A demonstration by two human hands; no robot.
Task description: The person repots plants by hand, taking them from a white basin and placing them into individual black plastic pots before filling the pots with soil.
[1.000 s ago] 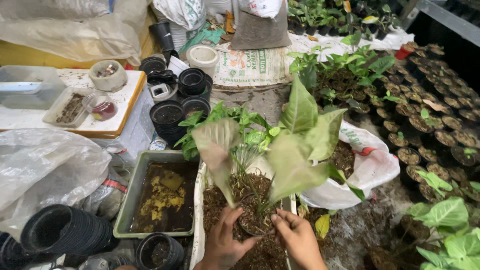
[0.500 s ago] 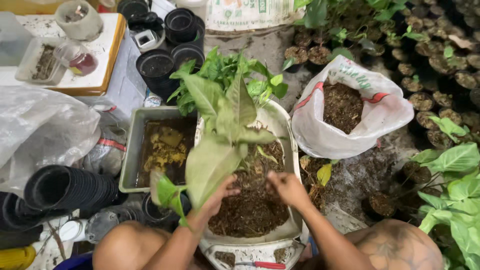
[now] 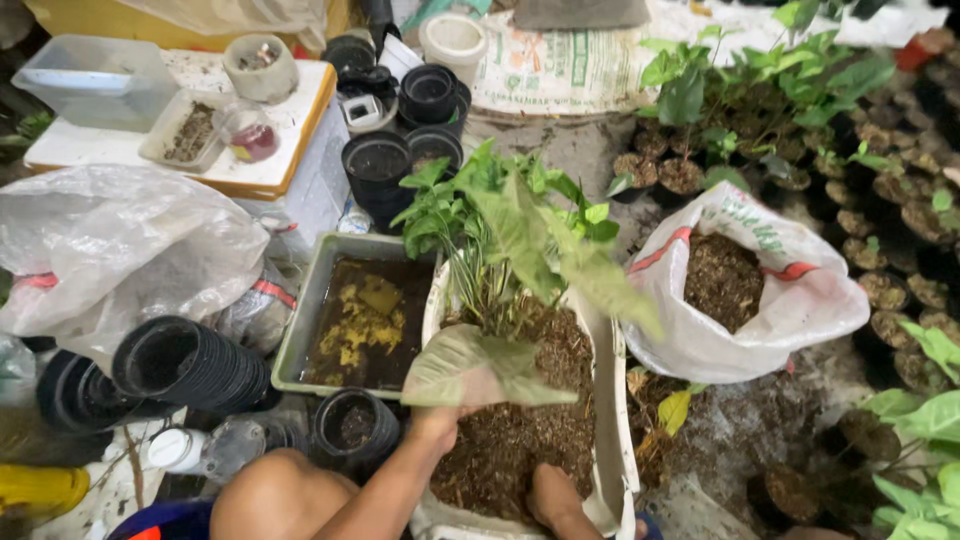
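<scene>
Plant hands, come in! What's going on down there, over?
Left hand grips the leafy plant at its base. Right hand flat on soil in the white tub. Leaves hide the left fingers.

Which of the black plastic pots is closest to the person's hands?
The single upright black plastic pot beside the left hand, below the grey tray; the other pots lie stacked at left or stand farther up.

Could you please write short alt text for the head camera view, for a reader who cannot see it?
Seen from above, a person's left hand holds a pale-leaved plant over a white tub of soil, with the right hand resting on the soil. A grey tray sits left, an open soil bag right.
</scene>
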